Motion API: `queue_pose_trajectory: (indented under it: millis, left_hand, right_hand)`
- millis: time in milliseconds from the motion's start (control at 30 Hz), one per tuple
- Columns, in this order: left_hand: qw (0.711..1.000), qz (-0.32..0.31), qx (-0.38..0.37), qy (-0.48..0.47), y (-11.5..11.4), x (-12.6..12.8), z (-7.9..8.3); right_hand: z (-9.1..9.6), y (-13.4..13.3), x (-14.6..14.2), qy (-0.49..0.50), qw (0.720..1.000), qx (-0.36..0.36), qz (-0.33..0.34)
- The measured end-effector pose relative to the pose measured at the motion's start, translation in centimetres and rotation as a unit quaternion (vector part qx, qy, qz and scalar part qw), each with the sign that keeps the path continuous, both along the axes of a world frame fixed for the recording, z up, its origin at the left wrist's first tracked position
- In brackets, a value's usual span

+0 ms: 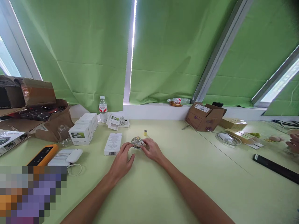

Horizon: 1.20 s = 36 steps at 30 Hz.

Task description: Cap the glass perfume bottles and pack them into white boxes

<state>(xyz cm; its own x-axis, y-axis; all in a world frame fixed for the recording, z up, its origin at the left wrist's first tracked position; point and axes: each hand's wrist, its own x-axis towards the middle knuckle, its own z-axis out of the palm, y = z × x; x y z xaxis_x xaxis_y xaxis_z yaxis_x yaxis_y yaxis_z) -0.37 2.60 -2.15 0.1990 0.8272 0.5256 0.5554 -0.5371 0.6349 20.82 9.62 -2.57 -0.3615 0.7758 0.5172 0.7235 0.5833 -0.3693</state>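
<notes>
A small round clear glass jar [137, 143] with a gold-coloured knob on top stands on the pale green table between my hands. My right hand [153, 150] pinches its right edge between thumb and fingers. On the other side, my left hand [121, 161] has its fingertips against the jar's left edge, with the thumb held apart and nothing inside the hand. Just behind the jar stands a small yellow cylinder with a dark top [145, 133]. A flat white box with printed text and a barcode [113, 144] lies left of the jar.
White boxes [81, 132] stand in a row at left, near a water bottle [103, 109] and an opened box [114, 120]. Cardboard boxes [46, 124] fill the far left; another carton [203, 117] sits back right. Another person's hand [293, 143] shows at the right edge.
</notes>
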Motion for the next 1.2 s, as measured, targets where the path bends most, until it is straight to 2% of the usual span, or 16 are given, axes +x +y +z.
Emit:
queue_pose_trajectory:
  millis: [133,233,500,567,633,700,867,967,1200]
  left_hand:
    - [0.996,0.022,-0.070,-0.059,0.6,-0.1,-0.7]
    - [0.989,0.011,-0.122,-0.078,1.0,-0.2,-1.0]
    - [0.988,-0.019,-0.137,-0.063,1.0,-0.3,0.0]
    - [0.988,-0.021,-0.135,-0.066,0.9,-0.3,0.3]
    - [0.989,-0.021,-0.132,-0.065,0.8,-0.4,0.6]
    - [0.989,-0.021,-0.133,-0.061,0.8,-0.4,0.8]
    - [0.989,-0.019,-0.137,-0.057,0.8,-0.5,0.8]
    - [0.990,-0.017,-0.130,-0.058,0.8,-0.5,0.8]
    - [0.990,-0.035,-0.124,-0.049,0.6,-0.4,0.9]
  right_hand:
    - [0.2,-0.3,0.0,0.028,0.997,-0.031,0.061]
    - [0.4,-0.9,-0.2,0.033,0.993,-0.052,0.099]
    - [0.9,-1.7,-0.8,0.066,0.983,-0.072,0.155]
    - [0.7,-1.3,-0.7,0.129,0.981,-0.076,0.122]
    - [0.3,-0.5,-0.6,0.177,0.981,-0.073,0.043]
    - [-0.3,0.5,-0.3,0.173,0.982,-0.050,-0.051]
    - [-1.4,3.0,0.6,0.151,0.978,-0.029,-0.141]
    - [-1.8,3.7,0.8,0.116,0.979,-0.019,-0.168]
    - [-1.9,5.2,-0.1,0.023,0.989,0.000,-0.145]
